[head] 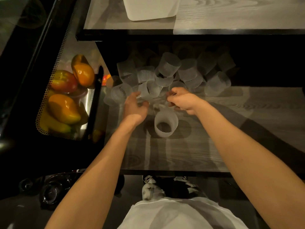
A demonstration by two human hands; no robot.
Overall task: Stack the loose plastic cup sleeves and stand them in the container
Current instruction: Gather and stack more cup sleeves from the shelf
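The wood-grain table (198,146) in front of me takes up most of what I see. Above its dark far edge sits a higher shelf (231,14) with the same grain. The white container (151,10) stands on that shelf, well apart from everything I am handling, and I cannot see inside it. Off to my left is a dark perforated bin (41,113) holding orange and red fruit (63,108). Along the back of the table lies the pile of loose sleeves (170,65): ribbed, translucent plastic rings tipped every way, some leaning on each other and some fading into the shadow behind. Nearer to me, between my forearms, one stack of sleeves (166,124) stands upright on the table with its open mouth facing up. My left hand (134,107) is at the near edge of the pile, fingers half curled against a sleeve (149,90) that lies between my hands. The blur keeps me from telling whether I actually grip it. My right hand (183,100) is just across from it, knuckles up and fingers curled under. I cannot tell whether anything is pinched in them.
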